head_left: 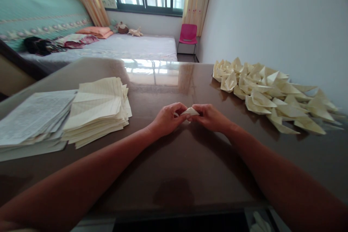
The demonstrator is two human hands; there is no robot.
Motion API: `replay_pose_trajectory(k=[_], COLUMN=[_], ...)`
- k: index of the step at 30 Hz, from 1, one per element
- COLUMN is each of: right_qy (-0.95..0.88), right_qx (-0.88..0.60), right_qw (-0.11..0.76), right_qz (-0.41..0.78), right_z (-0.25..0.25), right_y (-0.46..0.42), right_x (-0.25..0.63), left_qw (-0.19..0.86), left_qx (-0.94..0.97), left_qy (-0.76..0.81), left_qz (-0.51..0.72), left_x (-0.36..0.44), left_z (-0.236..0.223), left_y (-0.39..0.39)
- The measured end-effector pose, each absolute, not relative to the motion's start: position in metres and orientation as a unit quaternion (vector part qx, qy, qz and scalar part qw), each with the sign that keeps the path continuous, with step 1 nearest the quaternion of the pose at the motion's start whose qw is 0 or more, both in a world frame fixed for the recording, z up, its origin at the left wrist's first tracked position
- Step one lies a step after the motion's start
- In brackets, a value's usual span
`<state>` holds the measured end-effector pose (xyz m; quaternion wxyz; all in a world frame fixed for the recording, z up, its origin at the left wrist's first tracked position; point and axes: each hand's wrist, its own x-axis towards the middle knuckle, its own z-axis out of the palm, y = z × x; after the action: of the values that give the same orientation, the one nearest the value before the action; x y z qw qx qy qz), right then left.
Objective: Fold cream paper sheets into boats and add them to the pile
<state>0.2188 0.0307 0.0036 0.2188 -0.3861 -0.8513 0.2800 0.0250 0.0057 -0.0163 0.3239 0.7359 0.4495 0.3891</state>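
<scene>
A small folded piece of cream paper (191, 111) is held between both hands over the middle of the brown table (152, 159). My left hand (169, 117) pinches its left side with thumb and fingers. On the other side, my right hand (208, 116) grips the paper's right end, fingers closed. Only the paper's pointed top and a little of its lower edge show; the fingers cover the rest.
Many folded cream paper boats (261, 87) lie heaped on the table's right. To the left are a stack of lined cream sheets (95, 105) and a pile of printed papers (35, 116). Beyond the table stand a bed (141, 47) and a pink chair (188, 34).
</scene>
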Motion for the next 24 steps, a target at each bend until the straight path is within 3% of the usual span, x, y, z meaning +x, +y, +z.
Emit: replay_pose_trajectory(k=[10, 16, 24], right_qy=[-0.862, -0.842, -0.811], right_qx=[-0.381, -0.387, -0.4], right_qw=[0.219, 0.214, 0.304], right_qz=[0.251, 0.309, 0.299], right_z=[0.003, -0.006, -0.001], right_y=[0.026, 0.034, 0.034], right_x=[0.214, 0.219, 0.22], left_qw=[0.313, 0.273, 0.222], left_qx=[0.725, 0.753, 0.774], left_qy=[0.451, 0.465, 0.459], left_qz=[0.416, 0.377, 0.375], left_x=[0.025, 0.02, 0.019], left_z=[-0.014, -0.021, -0.019], left_y=[0.006, 0.012, 0.011])
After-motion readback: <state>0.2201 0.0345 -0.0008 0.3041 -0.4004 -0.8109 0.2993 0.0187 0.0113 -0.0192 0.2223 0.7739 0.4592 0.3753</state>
